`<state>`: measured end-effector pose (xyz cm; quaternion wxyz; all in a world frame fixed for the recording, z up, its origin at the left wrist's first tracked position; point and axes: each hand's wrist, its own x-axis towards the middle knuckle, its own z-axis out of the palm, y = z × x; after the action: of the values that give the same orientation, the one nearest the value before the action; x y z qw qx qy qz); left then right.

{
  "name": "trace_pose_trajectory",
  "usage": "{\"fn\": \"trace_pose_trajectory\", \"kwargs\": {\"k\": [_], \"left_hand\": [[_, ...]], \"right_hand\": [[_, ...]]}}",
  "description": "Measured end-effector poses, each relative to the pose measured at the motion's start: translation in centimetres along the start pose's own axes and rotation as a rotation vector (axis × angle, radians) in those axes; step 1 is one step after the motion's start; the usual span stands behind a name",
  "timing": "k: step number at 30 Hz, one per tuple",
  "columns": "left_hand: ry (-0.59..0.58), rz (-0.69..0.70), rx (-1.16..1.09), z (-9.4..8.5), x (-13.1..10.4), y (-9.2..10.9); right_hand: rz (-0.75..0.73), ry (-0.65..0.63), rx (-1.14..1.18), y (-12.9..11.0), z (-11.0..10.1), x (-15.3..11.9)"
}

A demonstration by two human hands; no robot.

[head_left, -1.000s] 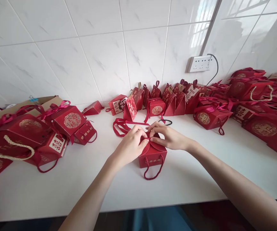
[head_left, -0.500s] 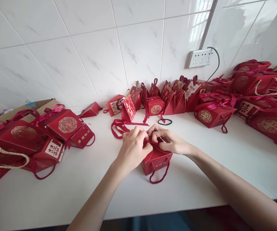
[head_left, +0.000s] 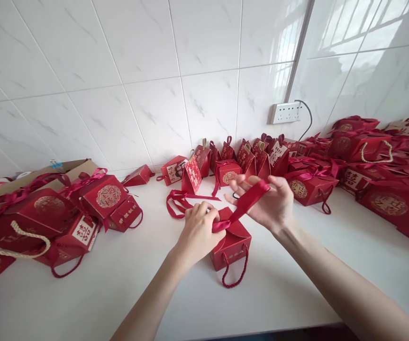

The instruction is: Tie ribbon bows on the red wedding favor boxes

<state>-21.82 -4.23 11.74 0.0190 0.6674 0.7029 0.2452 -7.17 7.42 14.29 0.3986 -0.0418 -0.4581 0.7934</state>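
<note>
In front of me a small red gift box (head_left: 238, 237) stands on the white table, its top flaps folded over and a twisted cord handle (head_left: 234, 284) hanging down its near side. At the box's top, my left hand (head_left: 200, 229) is closed, pinching a wide red satin ribbon (head_left: 249, 203) between thumb and fingers. The ribbon slants up to the right, across my right hand (head_left: 270, 203). That hand is open above the box's right side, palm up, fingers spread and partly blurred. The ribbon lies against it, with no grip visible.
A loose red ribbon (head_left: 177, 203) lies beyond my left hand. Several small red peaked boxes (head_left: 249, 161) line the tiled wall. More red boxes are piled at left (head_left: 106, 196) and right (head_left: 382, 199). A power strip (head_left: 286, 113) is on the wall.
My right hand has left the box top, moving up and right and opening. A length of ribbon now stretches between the hands. My left hand stays at the box. The view has tilted upward.
</note>
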Motion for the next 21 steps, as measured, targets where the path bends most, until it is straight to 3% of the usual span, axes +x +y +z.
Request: {"fn": "trace_pose_trajectory", "kwargs": {"k": [2, 5, 13, 18, 21], "left_hand": [[-0.023, -0.014, -0.08, -0.2, 0.1, -0.1], [-0.046, -0.061, -0.232, -0.6, 0.6, -0.2], [-0.033, -0.137, -0.343, -2.3, 2.0, -1.2], [-0.357, -0.254, -0.384, -6.0, 2.0, -2.7], [-0.471, -0.257, -0.451, -8.6, 2.6, -3.5]], "right_hand": [[-0.088, 0.018, 0.025, -1.2, 0.6, 0.6], [-0.127, -0.076, -0.102, -2.7, 1.7, 1.6], [-0.105, -0.196, -0.861, -5.4, 3.7, 2.7], [-0.225, -0.131, -1.016, -5.4, 4.2, 2.6], [-0.119, -0.138, -0.977, -5.5, 4.0, 2.7]]}}
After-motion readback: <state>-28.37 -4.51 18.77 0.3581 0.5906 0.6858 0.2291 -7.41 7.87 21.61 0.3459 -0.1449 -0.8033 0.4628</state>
